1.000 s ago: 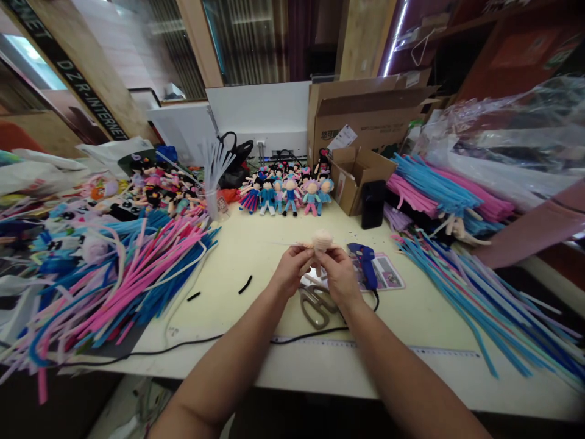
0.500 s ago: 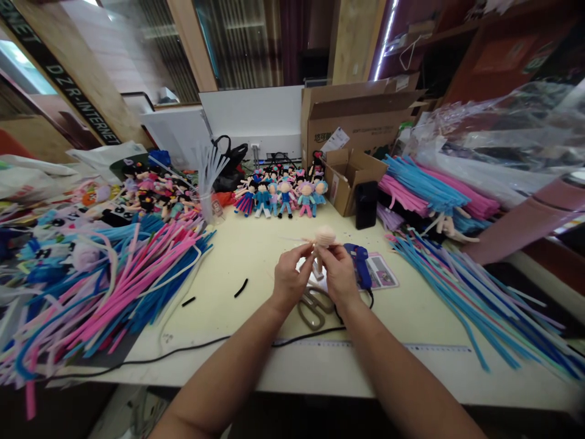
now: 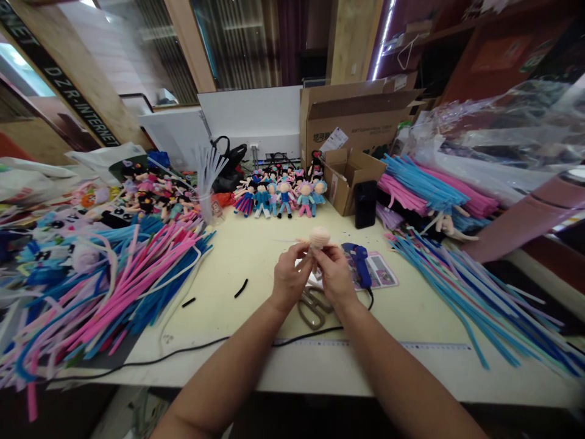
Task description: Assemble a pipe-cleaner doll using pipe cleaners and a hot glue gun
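Note:
Both my hands are raised over the middle of the pale yellow table (image 3: 256,250), fingers pinched together. My left hand (image 3: 287,277) and my right hand (image 3: 335,275) grip a small peach pipe-cleaner doll (image 3: 319,239); its round head sticks up above my fingertips. Under my hands lie scissors (image 3: 313,305) and a blue glue gun (image 3: 359,263) resting on a printed card.
Pink and blue pipe cleaners (image 3: 119,274) are heaped at left, more blue ones (image 3: 475,286) at right. Finished dolls (image 3: 278,195) stand in a row at the back, beside cardboard boxes (image 3: 351,174) and a black phone (image 3: 365,204). A black cable (image 3: 183,349) and a ruler run along the front edge.
The doll and both hands have stayed close together, shifting only slightly; the fingers have closed up tighter under the head. The view has moved a little.

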A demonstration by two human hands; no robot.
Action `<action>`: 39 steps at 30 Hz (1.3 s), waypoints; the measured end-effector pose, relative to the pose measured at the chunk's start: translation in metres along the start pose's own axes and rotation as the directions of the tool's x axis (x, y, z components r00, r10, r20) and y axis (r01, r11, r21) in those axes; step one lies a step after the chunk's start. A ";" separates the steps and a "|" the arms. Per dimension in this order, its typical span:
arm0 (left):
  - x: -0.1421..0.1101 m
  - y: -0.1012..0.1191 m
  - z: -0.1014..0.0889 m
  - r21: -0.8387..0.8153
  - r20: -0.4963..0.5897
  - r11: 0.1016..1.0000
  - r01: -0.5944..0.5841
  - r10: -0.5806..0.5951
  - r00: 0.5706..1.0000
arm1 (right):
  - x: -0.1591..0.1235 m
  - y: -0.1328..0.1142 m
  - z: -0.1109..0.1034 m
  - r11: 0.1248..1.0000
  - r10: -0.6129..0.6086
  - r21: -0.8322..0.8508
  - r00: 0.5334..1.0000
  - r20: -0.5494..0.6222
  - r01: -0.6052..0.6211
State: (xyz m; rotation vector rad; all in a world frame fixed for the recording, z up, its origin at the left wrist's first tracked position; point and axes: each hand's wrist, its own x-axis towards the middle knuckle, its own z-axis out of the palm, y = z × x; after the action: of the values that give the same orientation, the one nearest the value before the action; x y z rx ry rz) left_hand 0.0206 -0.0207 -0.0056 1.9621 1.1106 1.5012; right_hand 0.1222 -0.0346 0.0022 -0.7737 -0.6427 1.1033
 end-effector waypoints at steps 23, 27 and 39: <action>0.016 0.005 -0.004 -0.565 0.082 0.712 0.417 -0.454 0.887 | -0.004 -0.003 0.005 0.999 0.053 -0.003 0.998 0.023 -0.053; 0.016 0.008 -0.005 -0.576 0.089 0.709 0.407 -0.440 0.894 | -0.005 -0.003 0.005 0.998 0.055 0.039 0.997 0.051 -0.057; 0.016 0.006 -0.005 -0.591 0.123 0.690 0.419 -0.436 0.891 | -0.002 -0.002 0.002 0.988 0.117 0.101 0.992 0.044 -0.121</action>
State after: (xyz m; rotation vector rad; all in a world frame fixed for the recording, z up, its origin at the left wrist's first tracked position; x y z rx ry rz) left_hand 0.0193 -0.0115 0.0101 1.1429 0.8628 1.3880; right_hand 0.1211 -0.0368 0.0052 -0.7107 -0.5719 1.2532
